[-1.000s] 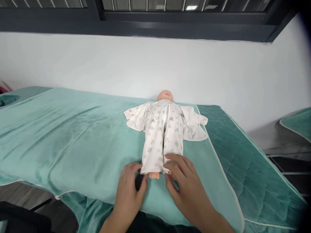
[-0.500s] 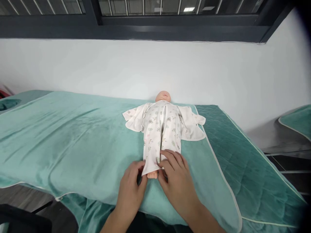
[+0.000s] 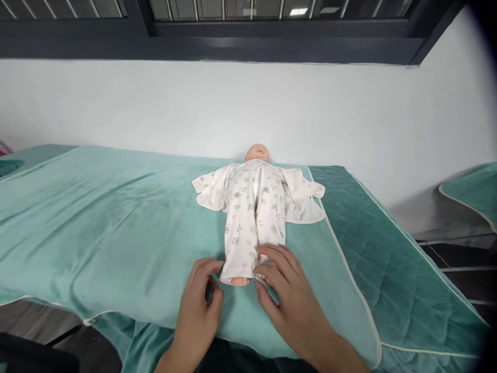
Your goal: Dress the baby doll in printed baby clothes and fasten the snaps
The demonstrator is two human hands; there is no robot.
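A baby doll (image 3: 257, 152) lies on its back, head toward the wall. It is dressed in a white printed baby gown (image 3: 239, 228) with wide sleeves spread to both sides, and its lower part is split down the middle into two leg-like panels. The toes of one foot (image 3: 239, 281) show below the left panel's hem. Just left of that hem, my left hand (image 3: 202, 300) is open, thumb and fingers apart, holding nothing. My right hand (image 3: 285, 290) rests its curved fingers over the lower right panel, thumb apart from them; it covers most of that hem and the other foot.
A light green blanket (image 3: 116, 223) covers the bed beneath the doll. To the right lies a darker quilted cover (image 3: 373, 248). A white wall (image 3: 217, 109) and a dark window frame (image 3: 272, 41) stand behind. At lower left is a black object (image 3: 34, 355).
My left hand has let go of the left hem and drawn off to the left. My right hand stays at the right panel, its thumb and fingers slightly wider. The view has shifted slightly.
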